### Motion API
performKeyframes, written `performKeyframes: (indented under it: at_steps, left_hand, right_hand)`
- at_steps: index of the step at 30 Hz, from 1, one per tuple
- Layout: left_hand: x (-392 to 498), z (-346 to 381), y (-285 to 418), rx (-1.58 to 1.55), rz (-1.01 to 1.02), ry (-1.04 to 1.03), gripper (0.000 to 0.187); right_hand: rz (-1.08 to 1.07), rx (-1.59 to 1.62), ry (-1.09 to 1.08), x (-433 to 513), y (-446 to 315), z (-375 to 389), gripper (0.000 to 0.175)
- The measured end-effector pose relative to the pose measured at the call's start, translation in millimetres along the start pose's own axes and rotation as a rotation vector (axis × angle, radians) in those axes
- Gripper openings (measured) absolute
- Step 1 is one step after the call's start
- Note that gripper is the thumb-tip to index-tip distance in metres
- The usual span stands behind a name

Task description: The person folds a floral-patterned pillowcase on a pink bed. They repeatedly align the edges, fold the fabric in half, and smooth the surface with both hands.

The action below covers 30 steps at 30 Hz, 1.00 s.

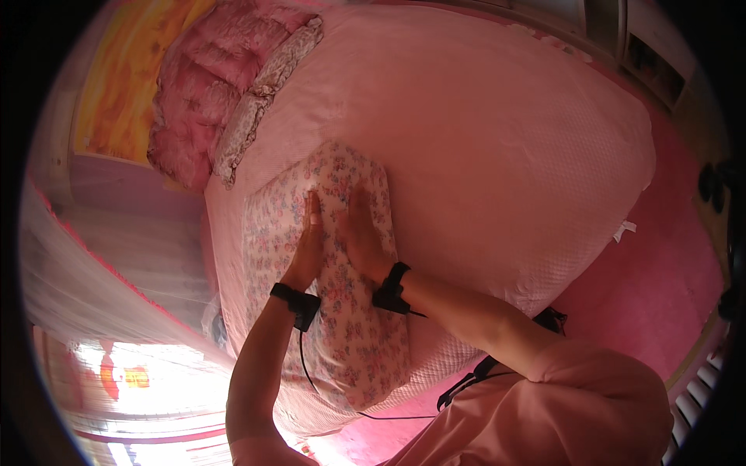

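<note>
A pillow in a floral-print cover [349, 338] lies on the near left part of a bed with a pink quilted cover [478, 145]. Both hands are over its upper half, palms facing each other with a narrow strip of the print between them. My left hand [309, 242] is held edge-down, fingers together and pointing away from me. My right hand [364, 236] is slightly blurred, flat against or just above the cloth. Neither hand grasps anything that shows. Each wrist wears a black strap with a small box and a cable.
A tufted pink cushion [204, 87] with a patterned ruffled edge lies at the bed's head. White netting [128, 268] with a red trim hangs at left, near a bright window [163, 396]. Pink flooring [653, 279] borders the bed at right.
</note>
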State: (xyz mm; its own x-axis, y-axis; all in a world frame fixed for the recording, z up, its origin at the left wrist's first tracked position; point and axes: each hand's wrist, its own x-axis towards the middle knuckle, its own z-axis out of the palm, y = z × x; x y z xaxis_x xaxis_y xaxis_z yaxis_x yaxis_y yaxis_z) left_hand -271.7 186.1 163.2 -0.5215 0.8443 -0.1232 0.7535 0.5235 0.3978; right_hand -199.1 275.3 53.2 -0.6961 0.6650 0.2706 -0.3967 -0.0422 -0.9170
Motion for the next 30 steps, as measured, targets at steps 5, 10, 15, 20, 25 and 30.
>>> performKeyframes:
  at_steps: [5, 10, 15, 20, 25, 30]
  left_hand:
    - [-1.4, 1.7, 35.4, -0.586, -0.138, -0.108, 0.074]
    - [5.2, -17.6, 35.3, -0.569, -0.125, -0.064, 0.072]
    - [31.8, -33.5, 28.2, -0.633, -0.311, 0.1, 0.068]
    - [33.2, -17.5, 37.7, -0.69, -0.277, -0.051, 0.073]
    - [6.1, -23.2, 45.9, -0.821, -0.042, -0.114, 0.075]
    - [-23.2, -17.5, 49.2, -0.62, -0.354, -0.032, 0.076]
  right_hand:
    - [-0.011, 0.055, -0.116, 0.8, -26.0, 7.0, 0.072]
    - [-0.161, 0.009, -0.196, 17.8, -25.8, -24.4, 0.075]
    - [0.046, -0.228, 0.005, 57.5, 3.6, -29.9, 0.078]
    - [-0.055, -0.15, -0.161, 57.8, -3.7, -7.1, 0.078]
    - [-0.139, 0.146, -0.161, 30.1, -28.4, -35.5, 0.076]
    - [0.165, -0.201, -0.14, -22.9, -31.7, -34.9, 0.074]
